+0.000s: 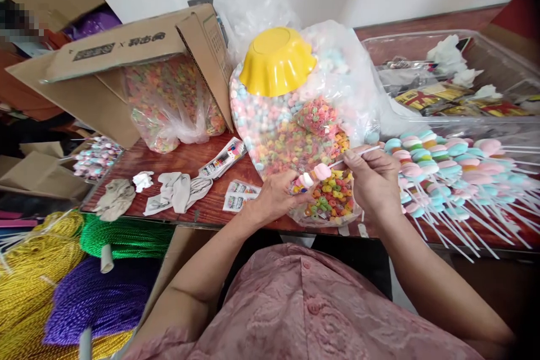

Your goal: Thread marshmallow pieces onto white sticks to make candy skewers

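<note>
My right hand point(376, 179) pinches a thin white stick point(371, 149) with a pink marshmallow point(322, 172) threaded on it. Beside that marshmallow, towards the left end, sit an orange piece and a white marshmallow point(306, 180). The fingers of my left hand point(276, 197) close around this left end; their exact contact is partly hidden. Beneath both hands an open clear bag holds colourful candy rings point(331, 197). Behind it lies a big clear bag of pastel marshmallows point(270, 118), with a yellow scalloped bowl point(278, 62) upside down on top.
Finished-looking marshmallow sticks point(447, 174) are piled at right, before a clear plastic bin point(476, 118). On the left stand a cardboard box point(206, 56) with a bag of candy rings point(169, 101), grey gloves point(179, 191) and printed cards point(239, 196). Bead strands point(97, 298) lie below.
</note>
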Available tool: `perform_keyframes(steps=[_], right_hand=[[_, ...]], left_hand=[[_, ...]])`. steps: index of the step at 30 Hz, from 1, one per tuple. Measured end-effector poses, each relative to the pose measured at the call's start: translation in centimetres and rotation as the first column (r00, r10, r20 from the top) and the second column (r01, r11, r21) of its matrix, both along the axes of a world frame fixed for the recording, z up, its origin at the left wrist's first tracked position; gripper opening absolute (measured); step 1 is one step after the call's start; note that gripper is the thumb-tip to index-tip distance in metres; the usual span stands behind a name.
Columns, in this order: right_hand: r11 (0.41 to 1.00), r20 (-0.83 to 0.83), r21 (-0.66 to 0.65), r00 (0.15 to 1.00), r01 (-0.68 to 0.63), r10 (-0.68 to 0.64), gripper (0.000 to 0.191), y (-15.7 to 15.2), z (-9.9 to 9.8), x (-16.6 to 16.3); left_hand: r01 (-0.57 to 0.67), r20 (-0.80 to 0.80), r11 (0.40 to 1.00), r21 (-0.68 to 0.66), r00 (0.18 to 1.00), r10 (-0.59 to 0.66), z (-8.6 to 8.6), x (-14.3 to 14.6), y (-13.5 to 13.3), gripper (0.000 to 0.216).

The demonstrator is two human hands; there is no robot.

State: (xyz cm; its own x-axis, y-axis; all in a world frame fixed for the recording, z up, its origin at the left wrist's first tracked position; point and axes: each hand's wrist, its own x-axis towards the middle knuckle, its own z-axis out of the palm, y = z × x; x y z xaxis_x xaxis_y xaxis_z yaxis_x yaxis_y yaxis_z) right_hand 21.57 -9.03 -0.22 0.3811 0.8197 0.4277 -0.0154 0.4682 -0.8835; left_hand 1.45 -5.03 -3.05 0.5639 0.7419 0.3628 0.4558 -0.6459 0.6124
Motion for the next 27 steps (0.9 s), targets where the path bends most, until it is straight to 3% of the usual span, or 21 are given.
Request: perform_keyframes(steps=[4,13,17,19,21,25,27], right_hand=[[0.999,0.1,-0.004,0.994,0.041,-0.04,0.026,-0.3,0.0,0.7],[1.0,-0.097,0.01,0.995,0.025,-0.024,0.025,-0.3,-0.9,0.2],[0.988,0.144,0.127,0.988,-0.082,0.064,0.011,-2.0,0.1,-0.8],[0.95,0.346,0.243,0.933,-0.194,0.102,0.009,-2.3,0.5,-1.1],[0.922,0.446,0.289,0.888,-0.258,0.108,0.01,-1.9,0.5,-1.2],[0.975,0.229,0.171,0.968,-0.142,0.101,0.009,-0.6,-0.3,-1.4],[0.977,0.112,0.118,0.98,-0.177,0.164,0.008,-0.3,-0.7,-1.5]], left_hand=[[-0.007,0.03,0.999,0.051,1.0,0.006,0.1,0.2,-0.3,0.04],[-0.069,-0.044,0.962,0.264,0.996,0.084,0.2,-0.6,-0.4,0.038],[-0.141,-0.022,0.988,0.056,0.99,0.143,0.9,-0.7,-0.5,0.041],[-0.104,0.024,0.99,-0.092,0.994,0.106,1.3,-0.8,-0.7,0.044],[-0.046,0.062,0.984,-0.17,0.996,0.057,1.5,-0.7,-0.9,0.044],[-0.019,0.024,0.987,-0.16,0.999,0.023,1.4,-0.8,-1.0,0.038],[-0.045,-0.016,0.984,-0.174,0.999,0.043,1.4,-0.9,-0.7,0.036]])
